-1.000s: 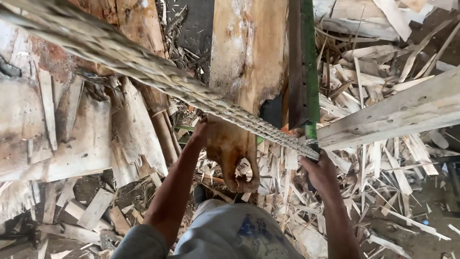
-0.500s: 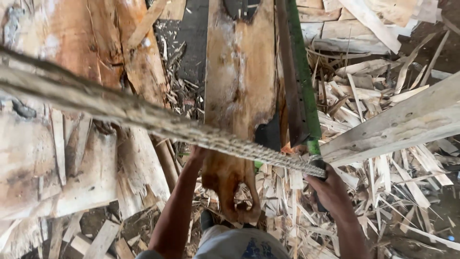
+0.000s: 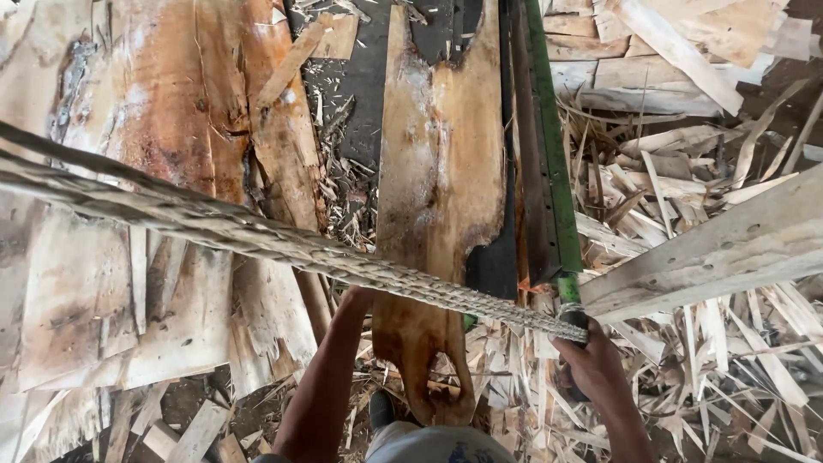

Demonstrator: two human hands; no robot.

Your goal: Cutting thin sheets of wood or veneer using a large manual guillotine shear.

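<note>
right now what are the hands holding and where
The right hand grips the near end of the thick rope by the green bar. The left hand touches the wood slab; its grip is hidden.

A sawmill or timber yard: rough-sawn wood slabs, offcuts and splinters all over the ground.
</note>
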